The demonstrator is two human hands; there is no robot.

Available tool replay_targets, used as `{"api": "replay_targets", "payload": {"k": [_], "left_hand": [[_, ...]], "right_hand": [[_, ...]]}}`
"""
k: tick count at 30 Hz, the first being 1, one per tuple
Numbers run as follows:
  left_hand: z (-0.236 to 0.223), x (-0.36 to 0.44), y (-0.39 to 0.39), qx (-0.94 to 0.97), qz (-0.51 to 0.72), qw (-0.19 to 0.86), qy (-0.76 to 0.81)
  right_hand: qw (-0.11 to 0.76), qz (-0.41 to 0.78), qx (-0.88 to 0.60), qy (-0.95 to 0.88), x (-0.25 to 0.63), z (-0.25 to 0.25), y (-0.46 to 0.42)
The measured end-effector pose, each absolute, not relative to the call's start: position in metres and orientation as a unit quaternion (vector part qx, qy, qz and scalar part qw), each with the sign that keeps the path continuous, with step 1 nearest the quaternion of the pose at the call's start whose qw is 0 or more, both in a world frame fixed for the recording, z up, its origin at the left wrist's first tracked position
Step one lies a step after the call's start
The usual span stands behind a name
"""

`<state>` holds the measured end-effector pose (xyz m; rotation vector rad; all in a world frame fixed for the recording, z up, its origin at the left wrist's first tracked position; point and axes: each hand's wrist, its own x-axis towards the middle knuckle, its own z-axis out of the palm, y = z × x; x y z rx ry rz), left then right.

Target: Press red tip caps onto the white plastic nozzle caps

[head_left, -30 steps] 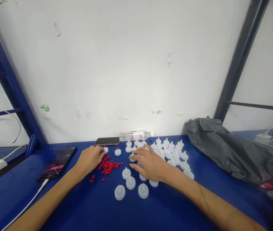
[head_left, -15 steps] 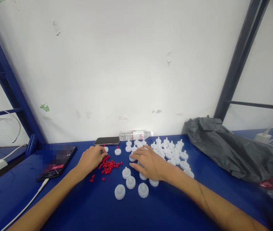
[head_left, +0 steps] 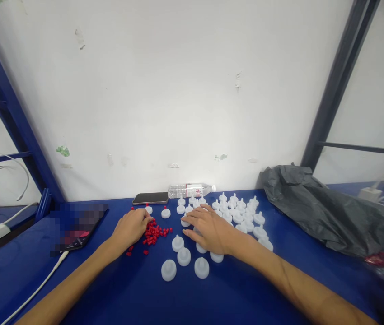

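My left hand (head_left: pixel 131 229) is at the left edge of a heap of small red caps (head_left: pixel 153 232). Its thumb and fingers are pinched together, and whatever is between them is hidden. Over a group of white nozzle caps (head_left: pixel 184 256) rests my right hand (head_left: pixel 208 229), palm down with fingers spread; some caps are partly covered by it. Behind the red heap stand a white nozzle cap with a red tip (head_left: pixel 165 212) and another red-tipped nozzle cap (head_left: pixel 148 209), close to my left fingers.
Along the wall lie a dark phone (head_left: pixel 150 198) and a clear plastic bottle (head_left: pixel 192 190). Another phone (head_left: pixel 80 230) with a white cable (head_left: pixel 44 282) is at left. A grey plastic bag (head_left: pixel 314 210) covers the right side of the blue table (head_left: pixel 138 293).
My left hand has shifted slightly down and toward the red heap, its fingers still together. A red tip now shows behind its knuckles. My right hand has hardly moved.
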<state>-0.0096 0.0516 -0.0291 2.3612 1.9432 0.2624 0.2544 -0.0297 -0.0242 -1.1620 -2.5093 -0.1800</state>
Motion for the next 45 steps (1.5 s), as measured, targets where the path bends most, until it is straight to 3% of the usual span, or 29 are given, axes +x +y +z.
{"api": "replay_targets", "payload": {"k": [19,26,31,38,45], "left_hand": [[-0.026,-0.009,0.05,0.803,0.126,0.058,0.579],[-0.016,-0.003,0.039,0.806,0.239,0.069,0.537],[-0.008,0.012,0.019,0.805,0.325,0.122,0.481],[-0.024,0.032,-0.003,0.757,0.418,0.305,0.399],[-0.028,0.035,-0.007,0.758,0.422,0.309,0.39]], "right_hand": [[0.171,-0.049,-0.415,-0.892,0.254,-0.024,-0.03],[0.244,-0.089,-0.405,-0.877,0.255,-0.017,-0.03],[0.274,-0.124,-0.385,-0.873,0.257,-0.011,-0.03],[0.259,-0.132,-0.341,-0.894,0.252,-0.015,-0.03],[0.282,-0.137,-0.307,-0.898,0.255,-0.017,-0.029]]}}
